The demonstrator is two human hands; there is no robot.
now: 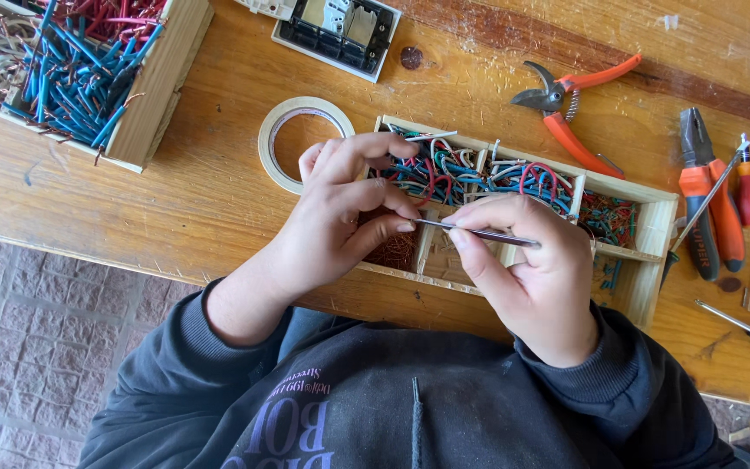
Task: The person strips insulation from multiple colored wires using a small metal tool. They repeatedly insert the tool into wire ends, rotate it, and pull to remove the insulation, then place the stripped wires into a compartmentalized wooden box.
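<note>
Thin grey metal tweezers (479, 233) held low over a shallow wooden compartment tray (657, 234), long axis nearly level across the view, tip pointing toward the left hand (340, 213), back end tilted slightly down past the right hand (531, 260). Right hand closed on the tweezers' shaft, thumb underneath and fingers curled over. Left hand pinched, thumb and forefinger meeting at the tweezers' tip; whatever sits between them too small to tell. Underneath, tray compartments packed with short red, blue and white wire offcuts (470, 169), one with a clump of bare copper strands (395, 252). Just left of the tray, a roll of pale masking tape (281, 130) lying flat. Farther out on the wooden workbench (219, 182): orange-handled pruning shears (570, 108), orange-handled pliers (705, 204), a second wooden box of blue and red wire pieces (80, 69).
</note>
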